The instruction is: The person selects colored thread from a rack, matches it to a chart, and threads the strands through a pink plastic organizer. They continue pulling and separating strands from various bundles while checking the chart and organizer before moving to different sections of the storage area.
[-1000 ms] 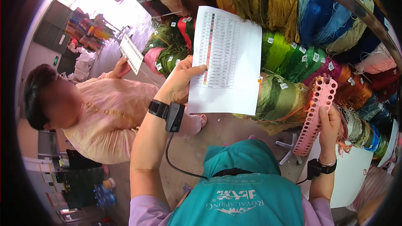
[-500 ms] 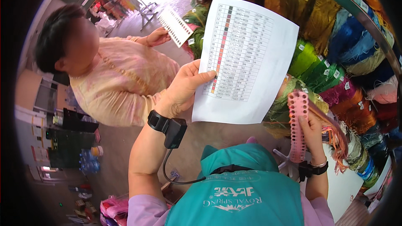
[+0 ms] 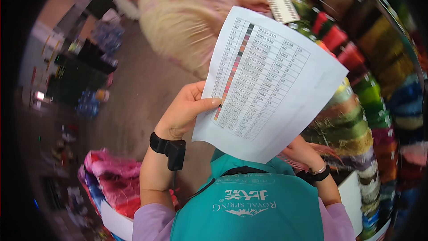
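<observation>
A white printed sheet (image 3: 272, 93), with a table and a column of colour swatches, is held by my left hand (image 3: 187, 109). My thumb lies on its front near the left edge; the other fingers go behind. Beyond the sheet's lower right edge is my right hand (image 3: 303, 151), its fingers partly covered by the paper. It is closed on a pink thread card (image 3: 296, 164), of which only a small part shows. Pinkish strands of thread (image 3: 324, 149) stick out beside that hand. Both wrists wear black straps.
Racks of coloured thread hanks (image 3: 352, 136) curve along the right. Ahead, another person (image 3: 187, 22) holds a white card with holes (image 3: 280, 3). Pink and red thread bundles (image 3: 111, 178) sit low at the left. Large water bottles (image 3: 89, 102) stand farther off.
The view has shifted, putting the other person higher and farther right. My right hand has come inward with the pink thread card, now mostly behind the sheet. My left hand keeps its hold.
</observation>
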`<state>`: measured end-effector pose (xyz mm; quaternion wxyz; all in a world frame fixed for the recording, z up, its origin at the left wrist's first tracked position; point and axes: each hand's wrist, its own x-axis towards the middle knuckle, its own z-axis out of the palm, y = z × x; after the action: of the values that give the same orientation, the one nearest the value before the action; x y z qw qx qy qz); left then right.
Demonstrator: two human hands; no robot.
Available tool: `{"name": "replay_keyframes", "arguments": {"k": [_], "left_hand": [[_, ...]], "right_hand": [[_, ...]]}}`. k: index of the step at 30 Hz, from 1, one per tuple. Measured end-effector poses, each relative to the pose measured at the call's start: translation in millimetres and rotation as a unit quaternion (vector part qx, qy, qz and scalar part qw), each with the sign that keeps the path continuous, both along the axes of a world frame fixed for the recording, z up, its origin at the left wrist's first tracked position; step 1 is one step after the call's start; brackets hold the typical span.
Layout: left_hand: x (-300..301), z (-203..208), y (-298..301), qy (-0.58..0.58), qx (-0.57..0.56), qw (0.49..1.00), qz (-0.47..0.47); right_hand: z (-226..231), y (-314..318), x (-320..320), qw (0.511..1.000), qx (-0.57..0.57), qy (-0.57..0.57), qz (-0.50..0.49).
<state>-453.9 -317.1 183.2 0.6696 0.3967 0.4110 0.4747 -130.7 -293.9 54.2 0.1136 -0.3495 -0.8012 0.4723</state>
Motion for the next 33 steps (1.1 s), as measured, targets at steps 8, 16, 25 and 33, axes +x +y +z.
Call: {"name": "replay_keyframes", "arguments": {"k": [8,16,25,33], "left_hand": [[-73,-49,-120,-0.022,0.037,0.951,0.306],[-105,-76,-181,-0.011,0.03,0.864,0.502],[-192,-87,-210,0.018,0.025,0.801,0.598],[-300,-97,-234,0.019,0.019,0.781,0.624]], "right_hand": [[-9,24,-126,0.966,0.045,-0.016,0.253],[-12,32,-250,0.931,-0.094,0.002,0.354],[-29,38,-373,0.914,-0.251,0.016,0.318],[-20,23,-499,0.911,-0.278,0.073,0.297]]}}
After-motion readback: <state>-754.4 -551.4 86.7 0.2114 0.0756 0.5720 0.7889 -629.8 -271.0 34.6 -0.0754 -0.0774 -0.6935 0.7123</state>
